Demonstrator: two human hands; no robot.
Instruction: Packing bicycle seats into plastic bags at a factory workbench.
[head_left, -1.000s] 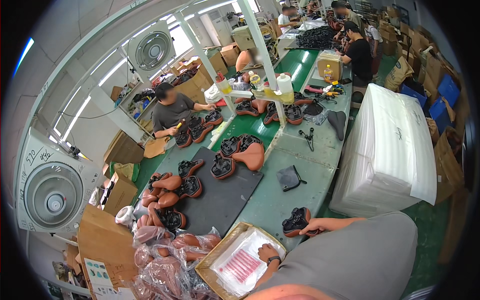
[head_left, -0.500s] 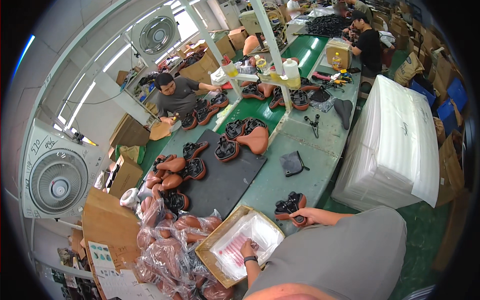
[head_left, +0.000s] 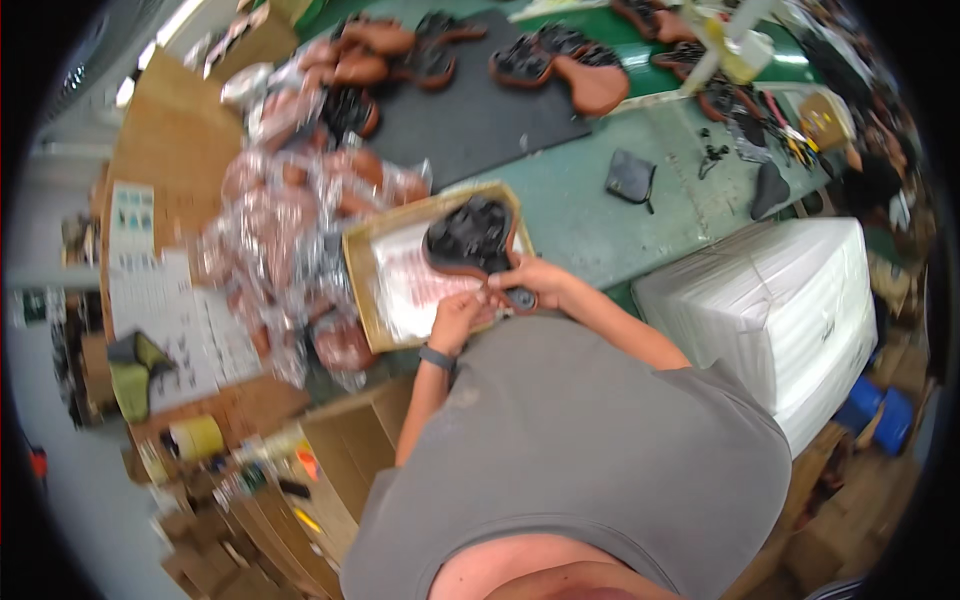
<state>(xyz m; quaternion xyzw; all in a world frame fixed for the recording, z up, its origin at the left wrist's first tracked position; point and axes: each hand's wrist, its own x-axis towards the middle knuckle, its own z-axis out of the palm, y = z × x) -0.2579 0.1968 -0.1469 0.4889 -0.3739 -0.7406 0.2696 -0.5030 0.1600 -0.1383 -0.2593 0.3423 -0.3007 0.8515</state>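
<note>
My right hand [head_left: 543,281] grips a brown bicycle saddle [head_left: 468,236] by its narrow nose. The saddle's black underside faces up, over a cardboard box [head_left: 360,285]. Inside the box lie clear plastic bags [head_left: 392,302] with red print. My left hand [head_left: 458,318] is closed beside the saddle's nose, close to the right fingers. Its fingertips are pinched, but what they hold, if anything, is too small and blurred to make out.
Several plastic-wrapped saddles [head_left: 290,215] are heaped left of the box. Unwrapped saddles [head_left: 597,83] lie on a black mat [head_left: 450,125]. A black pouch [head_left: 631,177] is on the green bench. White foam sheets [head_left: 760,300] are stacked at the right.
The view has turned downward. My right hand has brought the saddle from the bench over to the box. My left hand has come up from the bags toward the saddle's nose.
</note>
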